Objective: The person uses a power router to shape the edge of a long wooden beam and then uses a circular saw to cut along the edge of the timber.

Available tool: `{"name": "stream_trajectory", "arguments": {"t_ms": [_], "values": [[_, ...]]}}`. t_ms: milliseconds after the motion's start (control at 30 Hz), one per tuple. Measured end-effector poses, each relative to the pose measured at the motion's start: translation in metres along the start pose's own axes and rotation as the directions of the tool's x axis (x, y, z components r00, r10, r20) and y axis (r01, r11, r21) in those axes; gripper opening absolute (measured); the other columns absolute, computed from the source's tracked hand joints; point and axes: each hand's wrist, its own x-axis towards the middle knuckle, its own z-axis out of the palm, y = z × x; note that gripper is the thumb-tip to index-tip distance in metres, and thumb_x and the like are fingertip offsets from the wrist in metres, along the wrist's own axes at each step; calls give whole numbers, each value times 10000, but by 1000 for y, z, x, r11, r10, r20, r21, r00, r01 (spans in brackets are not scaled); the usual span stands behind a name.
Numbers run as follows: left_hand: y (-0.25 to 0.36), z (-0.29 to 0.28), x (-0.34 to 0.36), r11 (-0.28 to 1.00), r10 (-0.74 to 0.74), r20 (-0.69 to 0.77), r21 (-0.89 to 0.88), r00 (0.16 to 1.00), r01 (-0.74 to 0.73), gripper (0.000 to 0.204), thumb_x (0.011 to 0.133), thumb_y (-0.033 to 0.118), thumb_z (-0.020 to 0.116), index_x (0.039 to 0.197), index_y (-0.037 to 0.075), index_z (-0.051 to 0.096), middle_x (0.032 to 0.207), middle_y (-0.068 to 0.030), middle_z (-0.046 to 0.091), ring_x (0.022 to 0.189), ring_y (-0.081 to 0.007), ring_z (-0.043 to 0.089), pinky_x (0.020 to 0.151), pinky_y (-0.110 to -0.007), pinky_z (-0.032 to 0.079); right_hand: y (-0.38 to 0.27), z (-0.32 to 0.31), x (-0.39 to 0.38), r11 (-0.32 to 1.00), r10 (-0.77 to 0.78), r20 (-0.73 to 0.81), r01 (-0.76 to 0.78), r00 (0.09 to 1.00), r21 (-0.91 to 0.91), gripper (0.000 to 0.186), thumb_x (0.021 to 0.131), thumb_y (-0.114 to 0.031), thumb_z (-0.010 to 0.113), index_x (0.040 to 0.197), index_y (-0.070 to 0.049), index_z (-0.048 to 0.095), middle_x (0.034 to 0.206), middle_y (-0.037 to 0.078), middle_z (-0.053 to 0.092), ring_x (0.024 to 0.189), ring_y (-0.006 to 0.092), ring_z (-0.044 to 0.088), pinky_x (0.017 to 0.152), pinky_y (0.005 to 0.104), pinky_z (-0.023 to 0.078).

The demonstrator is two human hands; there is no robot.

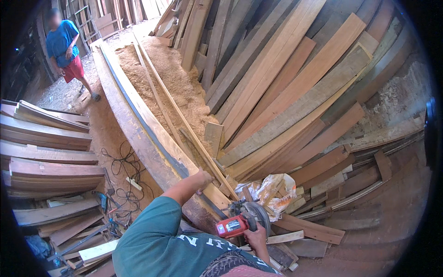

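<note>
A timber shed is spreading out all around, with long planks [295,87] leaning in a thick fan against the right-hand side and more boards [46,152] lying stacked in layers on the left. Sawdust [170,78] is lying in a pale heap between the leaning planks and the long heavy beam [138,134] that is running from the far end down toward the person. A thin strip of wood [184,120] is resting along the beam's right side. At the far left another person in a blue shirt and red shorts [64,51] is standing on the dirt floor [106,134], well apart from the work. Black cables [124,171] are trailing in loops across that floor beside the beam.

The person wearing the camera, in a teal shirt, is leaning over the near end of the beam. Their left hand [202,179] is pressing down on the beam's top edge, fingers curled over the wood, though from this angle I cannot quite tell how firmly it is gripping. Their right hand [256,237] is clenching the handle of a red circular saw [242,221], which is sitting at the near end of the beam, just beside its right edge, its round blade guard facing up. A crumpled plastic bag [272,189] is lying among short offcuts [286,237] just behind the saw.
</note>
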Motion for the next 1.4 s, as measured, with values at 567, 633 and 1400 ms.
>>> {"name": "stream_trajectory", "arguments": {"t_ms": [567, 633, 1400], "values": [[5, -13, -43, 999, -39, -52, 5, 998, 40, 1123, 577, 402, 1015, 1547, 191, 490, 1526, -6, 572, 1481, -250, 466, 1179, -752, 271, 13, 1, 33, 921, -71, 235, 154, 969, -358, 562, 756, -332, 784, 1284, -148, 728, 1120, 241, 750, 1071, 425, 716, 938, 475, 564], [9, -18, -46, 999, -43, -39, -8, 998, 43, 1114, 582, 399, 1013, 1546, 196, 491, 1523, -2, 574, 1484, -247, 460, 1181, -751, 268, 29, 2, 39, 930, -115, 262, 197, 958, -310, 556, 771, -329, 804, 1289, -144, 724, 1135, 229, 754, 1076, 407, 722, 940, 462, 565], [71, 86, -133, 849, -467, -282, -408, 838, 336, 842, 889, 173, 693, 1648, 168, 326, 1745, -121, 231, 1592, -432, 236, 1221, -732, 227, 48, 11, 46, 908, -268, 416, 372, 869, -193, 530, 809, -250, 827, 1303, -103, 703, 1125, 212, 758, 1057, 369, 737, 949, 433, 559]]}}
